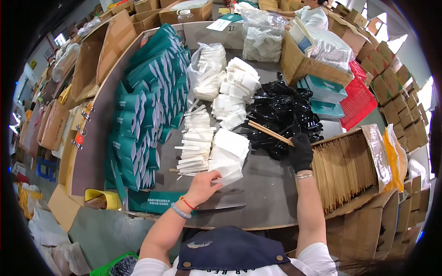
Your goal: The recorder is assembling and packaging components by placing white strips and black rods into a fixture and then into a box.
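Note:
My left hand, bare with a red string and a bracelet at the wrist, pinches the near edge of a white paper napkin at the front of a napkin stack. In a black glove, my right hand grips a pair of wooden chopsticks that point up and left over black plastic spoons. Left of the napkins lies a row of slim white paper packets. Just beside my left wrist, a green printed pouch lies flat at the table's front edge.
Many overlapping green pouches cover the table's left side. At the right stands an open carton of wooden chopsticks. Farther back are green boxes, a red crate and a bagged white bundle. Another person is at the back right.

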A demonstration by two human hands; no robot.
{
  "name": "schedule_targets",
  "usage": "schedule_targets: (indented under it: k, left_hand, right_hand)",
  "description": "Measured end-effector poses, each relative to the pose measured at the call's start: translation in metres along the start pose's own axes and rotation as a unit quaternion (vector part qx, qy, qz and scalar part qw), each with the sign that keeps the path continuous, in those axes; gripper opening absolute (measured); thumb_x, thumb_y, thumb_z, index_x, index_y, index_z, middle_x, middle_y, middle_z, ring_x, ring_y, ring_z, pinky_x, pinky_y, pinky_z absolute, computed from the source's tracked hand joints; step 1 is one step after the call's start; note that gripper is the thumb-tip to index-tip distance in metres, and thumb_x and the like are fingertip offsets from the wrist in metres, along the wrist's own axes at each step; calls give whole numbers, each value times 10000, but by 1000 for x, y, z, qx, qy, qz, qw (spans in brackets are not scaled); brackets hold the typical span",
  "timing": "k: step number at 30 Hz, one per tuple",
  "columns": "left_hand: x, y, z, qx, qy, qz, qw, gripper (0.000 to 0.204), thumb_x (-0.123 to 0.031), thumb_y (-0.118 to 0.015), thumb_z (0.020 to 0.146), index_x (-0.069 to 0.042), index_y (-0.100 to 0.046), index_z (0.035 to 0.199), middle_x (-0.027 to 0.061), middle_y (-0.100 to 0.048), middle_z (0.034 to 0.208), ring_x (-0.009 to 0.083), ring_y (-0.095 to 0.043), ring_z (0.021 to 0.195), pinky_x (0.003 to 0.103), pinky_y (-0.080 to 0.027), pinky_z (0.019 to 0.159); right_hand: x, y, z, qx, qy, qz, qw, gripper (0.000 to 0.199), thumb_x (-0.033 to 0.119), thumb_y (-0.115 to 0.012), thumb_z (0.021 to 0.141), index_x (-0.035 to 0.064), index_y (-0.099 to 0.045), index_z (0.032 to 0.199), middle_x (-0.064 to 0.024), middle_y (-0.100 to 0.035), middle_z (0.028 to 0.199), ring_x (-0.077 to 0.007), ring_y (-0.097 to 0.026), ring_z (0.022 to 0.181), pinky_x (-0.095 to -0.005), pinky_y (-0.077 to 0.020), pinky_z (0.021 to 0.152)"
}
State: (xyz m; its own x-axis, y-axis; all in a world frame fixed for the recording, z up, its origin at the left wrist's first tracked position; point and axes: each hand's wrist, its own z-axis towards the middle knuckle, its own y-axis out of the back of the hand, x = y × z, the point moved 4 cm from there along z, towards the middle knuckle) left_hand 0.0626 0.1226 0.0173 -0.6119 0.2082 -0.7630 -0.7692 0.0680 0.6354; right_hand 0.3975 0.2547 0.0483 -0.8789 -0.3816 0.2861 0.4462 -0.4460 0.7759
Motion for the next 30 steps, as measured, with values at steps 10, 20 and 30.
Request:
schedule_targets:
  k: [10, 20, 30]
  left_hand:
    - [-24, 8, -95, 12, -77, 209, 975, 429, -175, -774, 667, -155, -657, 1079, -22, -600, 1091, 221, -515, 1011, 392, -390, 825]
    - [-12, 28, -121, 10, -61, 238, 969, 603, -229, -815, 637, -138, -610, 1198, -12, -550, 1261, 267, -485, 1119, 423, -385, 908]
    - [1, 29, -92, 28, -55, 157, 986, 759, -244, -872, 562, -63, -567, 1233, 94, -529, 1239, 332, -460, 1172, 489, -361, 1012]
  right_hand:
    - [93, 14, -80, 306, -233, 395, 834, 168, 147, -654, 891, 17, -685, 994, -61, -682, 806, -146, -655, 795, -298, -507, 731]
    - [163, 4, -106, 320, -26, 202, 925, 339, 211, -721, 817, 188, -684, 1153, -71, -634, 926, -273, -638, 804, -368, -516, 680]
    - [173, -34, -138, 383, 78, 195, 899, 291, 206, -709, 819, 243, -691, 1107, -87, -652, 882, -293, -625, 805, -405, -511, 663]
